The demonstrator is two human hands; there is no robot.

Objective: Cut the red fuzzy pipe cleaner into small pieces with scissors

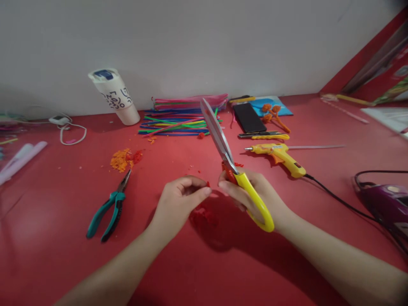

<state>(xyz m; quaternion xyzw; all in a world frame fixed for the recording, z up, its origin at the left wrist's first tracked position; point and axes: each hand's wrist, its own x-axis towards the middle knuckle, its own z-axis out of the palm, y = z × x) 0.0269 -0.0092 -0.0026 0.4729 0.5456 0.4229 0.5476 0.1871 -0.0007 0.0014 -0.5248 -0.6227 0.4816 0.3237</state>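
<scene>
My right hand grips yellow-handled scissors near the middle of the red table, with the blades pointing up and away. My left hand is just left of it, its fingers curled and pinched on a small red piece. The fingertips of both hands nearly meet. A little heap of red fuzzy bits lies on the table below the hands.
Teal-handled pliers lie to the left, with orange and red scraps behind them. Coloured pipe cleaners, a white tube, a black phone, a yellow glue gun with its cord, and a purple device ring the hands.
</scene>
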